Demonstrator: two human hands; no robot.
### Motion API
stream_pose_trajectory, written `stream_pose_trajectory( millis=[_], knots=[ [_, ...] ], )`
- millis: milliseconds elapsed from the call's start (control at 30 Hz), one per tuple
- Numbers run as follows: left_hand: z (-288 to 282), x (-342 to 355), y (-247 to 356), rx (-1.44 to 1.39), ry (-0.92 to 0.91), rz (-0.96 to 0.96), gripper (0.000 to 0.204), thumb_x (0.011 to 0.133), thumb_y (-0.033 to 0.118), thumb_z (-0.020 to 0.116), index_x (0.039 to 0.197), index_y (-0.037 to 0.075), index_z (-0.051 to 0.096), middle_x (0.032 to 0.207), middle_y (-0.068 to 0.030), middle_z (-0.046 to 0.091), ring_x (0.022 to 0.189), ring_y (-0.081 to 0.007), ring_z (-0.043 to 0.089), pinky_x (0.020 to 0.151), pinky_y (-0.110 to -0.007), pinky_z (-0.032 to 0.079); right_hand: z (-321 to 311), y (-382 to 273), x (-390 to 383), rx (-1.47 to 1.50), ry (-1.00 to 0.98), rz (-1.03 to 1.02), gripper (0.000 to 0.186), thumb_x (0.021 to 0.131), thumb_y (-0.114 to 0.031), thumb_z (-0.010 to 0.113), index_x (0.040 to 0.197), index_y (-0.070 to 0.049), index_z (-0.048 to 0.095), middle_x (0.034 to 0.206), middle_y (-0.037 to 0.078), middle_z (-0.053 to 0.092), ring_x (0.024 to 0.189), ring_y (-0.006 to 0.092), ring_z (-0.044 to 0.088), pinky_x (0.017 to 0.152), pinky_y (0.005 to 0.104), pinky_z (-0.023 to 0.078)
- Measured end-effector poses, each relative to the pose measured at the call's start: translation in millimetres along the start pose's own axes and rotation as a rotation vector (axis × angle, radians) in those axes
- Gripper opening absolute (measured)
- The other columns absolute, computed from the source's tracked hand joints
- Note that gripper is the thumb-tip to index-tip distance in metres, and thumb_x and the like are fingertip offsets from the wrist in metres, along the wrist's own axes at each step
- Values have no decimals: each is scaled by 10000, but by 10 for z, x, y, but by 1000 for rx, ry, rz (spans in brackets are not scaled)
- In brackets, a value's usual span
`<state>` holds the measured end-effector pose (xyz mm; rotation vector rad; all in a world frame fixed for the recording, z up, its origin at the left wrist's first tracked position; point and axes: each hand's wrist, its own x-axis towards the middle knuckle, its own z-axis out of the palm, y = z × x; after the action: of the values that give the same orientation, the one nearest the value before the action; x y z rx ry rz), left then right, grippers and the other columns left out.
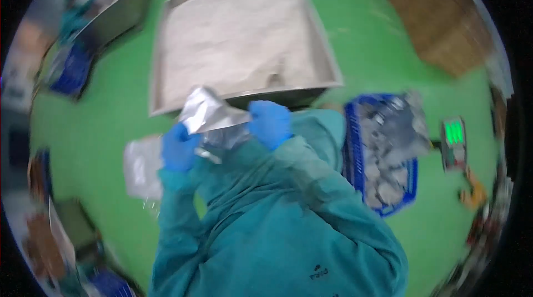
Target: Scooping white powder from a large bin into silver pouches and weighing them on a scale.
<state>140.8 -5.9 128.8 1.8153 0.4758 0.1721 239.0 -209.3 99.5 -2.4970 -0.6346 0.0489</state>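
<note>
My left hand (180,147), in a blue glove, is closed on one side of a silver foil bag (210,112). The other side is gripped by my right hand (270,125), also blue-gloved, so the bag spans between them above my lap. Its upper part is bright and creased; a greyer part hangs below. Just beyond my hands stands a large metal tray (333,63) filled with white powder or fine grains (239,36). A scoop-like tool (276,77), blurred, rests in the powder near the tray's front edge.
To my right is a blue basket (412,177) of silvery-grey packets (383,147), beside a scale with a green display (454,133). White plastic packaging (143,166) lies to my left. A large brown box (436,16) stands far right; a person (78,16) is far left.
</note>
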Motion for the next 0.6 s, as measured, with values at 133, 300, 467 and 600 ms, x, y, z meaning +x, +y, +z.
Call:
stream_pose_trajectory(
  millis=[133,300,467,600],
  knots=[
    [234,148,75,450,-21,248,71,743,0,510,813,0,515,673,-85,567,629,-150,555,569,-319,438,9,-56,27,-218,203,-784,139,738,-161,523,719,-59,616,698,125,571,670,302,573,615,413,458],
    [941,478,-12,639,-221,216,314,730,260,636,910,45,494,842,-219,589,814,-383,578,693,-442,445,693,647,52,-115,-219,-487,153,739,-154,510,745,-40,612,743,141,573,714,299,572,669,408,451],
    [846,634,-1171,881,-194,203,422,720,358,668,977,64,510,1027,-183,557,953,-359,548,728,-448,447,996,968,-22,43,-175,-177,208,777,-264,591,770,-61,633,805,119,593,756,297,579,688,407,456],
    [996,711,-955,988,-89,286,428,724,361,666,1010,70,535,1042,-156,531,997,-314,513,769,-444,442,1289,1056,-37,323,-194,281,324,812,-357,568,853,-44,641,817,167,604,757,329,588,675,420,464]
  ],
)
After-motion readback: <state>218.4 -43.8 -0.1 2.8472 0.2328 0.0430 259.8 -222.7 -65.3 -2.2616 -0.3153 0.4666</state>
